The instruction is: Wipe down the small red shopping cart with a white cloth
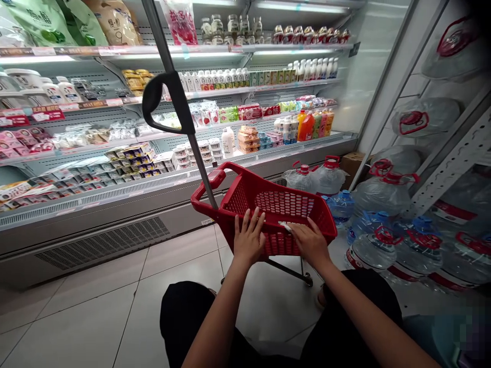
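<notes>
A red plastic shopping basket cart (291, 197) with perforated sides stands in front of my knees. My left hand (249, 237) lies on its near rim with the fingers spread, and nothing shows in it. Farther right along the same rim, my right hand (310, 243) presses down a small white piece like a tissue or wipe (284, 225), which sticks out at the fingertips. The cart's long grey pole rises at the left and carries a black looped handle (180, 102). Part of the basket's inside is hidden by the near wall.
A refrigerated display shelf (153, 197) with yogurts, drinks and pouches runs along the far side. Large water bottles (374, 249) with red handles crowd the floor at right, beside a white perforated rack post (456, 158). Pale tiles (95, 306) cover the floor at left.
</notes>
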The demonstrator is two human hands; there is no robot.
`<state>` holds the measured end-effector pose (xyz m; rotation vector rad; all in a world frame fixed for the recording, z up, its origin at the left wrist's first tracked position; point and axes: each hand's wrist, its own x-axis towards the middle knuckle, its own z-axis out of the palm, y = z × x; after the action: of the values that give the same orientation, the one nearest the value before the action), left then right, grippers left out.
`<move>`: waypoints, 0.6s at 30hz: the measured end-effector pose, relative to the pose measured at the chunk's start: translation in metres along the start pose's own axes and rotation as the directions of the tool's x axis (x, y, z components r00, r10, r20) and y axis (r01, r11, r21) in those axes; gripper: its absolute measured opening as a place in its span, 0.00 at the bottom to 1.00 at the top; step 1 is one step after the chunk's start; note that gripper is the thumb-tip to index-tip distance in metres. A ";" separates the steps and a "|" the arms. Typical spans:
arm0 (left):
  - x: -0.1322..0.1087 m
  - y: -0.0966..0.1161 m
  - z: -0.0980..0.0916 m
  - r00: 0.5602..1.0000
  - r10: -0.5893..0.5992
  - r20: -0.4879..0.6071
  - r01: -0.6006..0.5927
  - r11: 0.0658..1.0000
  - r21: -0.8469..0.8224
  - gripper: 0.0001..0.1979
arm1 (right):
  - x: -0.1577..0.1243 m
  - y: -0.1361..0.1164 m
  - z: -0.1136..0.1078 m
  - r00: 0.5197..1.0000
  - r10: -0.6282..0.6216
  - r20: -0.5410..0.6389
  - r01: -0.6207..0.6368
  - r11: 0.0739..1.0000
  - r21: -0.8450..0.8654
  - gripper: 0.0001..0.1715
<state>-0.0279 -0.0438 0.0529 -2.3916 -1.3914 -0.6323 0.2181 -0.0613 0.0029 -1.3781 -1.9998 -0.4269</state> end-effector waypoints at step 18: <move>-0.005 0.047 0.025 1.000 -0.004 0.028 0.008 0.988 -0.156 0.35 | -0.002 -0.030 -0.003 0.999 -0.030 -0.015 0.030 0.999 -0.014 0.26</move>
<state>0.0171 -0.0588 0.0276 -2.5265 -1.4084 -0.7386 0.1926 -0.0765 0.0065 -1.3506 -2.0111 -0.4647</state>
